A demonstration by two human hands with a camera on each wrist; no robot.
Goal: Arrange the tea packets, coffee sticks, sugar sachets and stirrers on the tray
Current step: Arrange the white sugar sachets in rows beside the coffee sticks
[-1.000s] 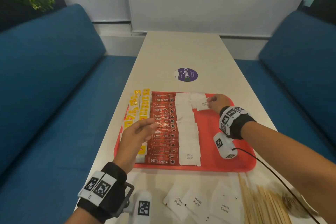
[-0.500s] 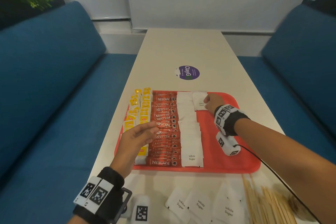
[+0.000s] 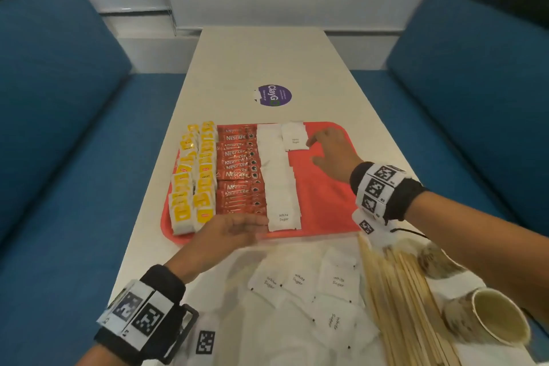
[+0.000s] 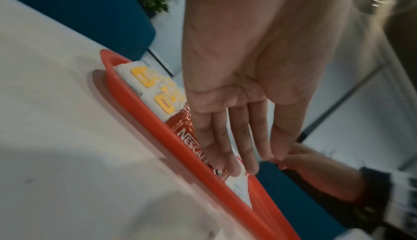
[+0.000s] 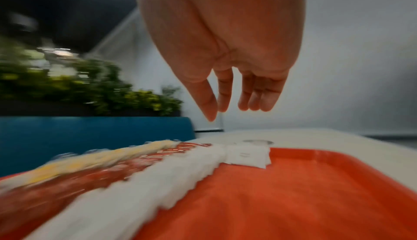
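A red tray (image 3: pixel 326 202) holds rows of yellow tea packets (image 3: pixel 193 175), red Nescafe coffee sticks (image 3: pixel 237 169) and white sugar sachets (image 3: pixel 277 175). One more sachet (image 3: pixel 294 137) lies at the tray's far end and starts a second column. My right hand (image 3: pixel 323 145) hovers just right of it, fingers relaxed and holding nothing; the right wrist view shows the hand (image 5: pixel 237 104) above the tray (image 5: pixel 293 190). My left hand (image 3: pixel 237 227) lies flat over the tray's near edge. Its straight fingers (image 4: pixel 228 154) touch the nearest coffee stick (image 4: pixel 187 140).
Loose sugar sachets (image 3: pixel 297 279) lie on the table in front of the tray. A pile of wooden stirrers (image 3: pixel 398 291) lies to their right, beside a tipped paper cup (image 3: pixel 499 318). A purple sticker (image 3: pixel 274 95) sits beyond the tray. Blue sofas flank the table.
My right hand has let go of the far sachet and drawn back to the right. My left hand has slid from above the coffee sticks to the tray's near edge.
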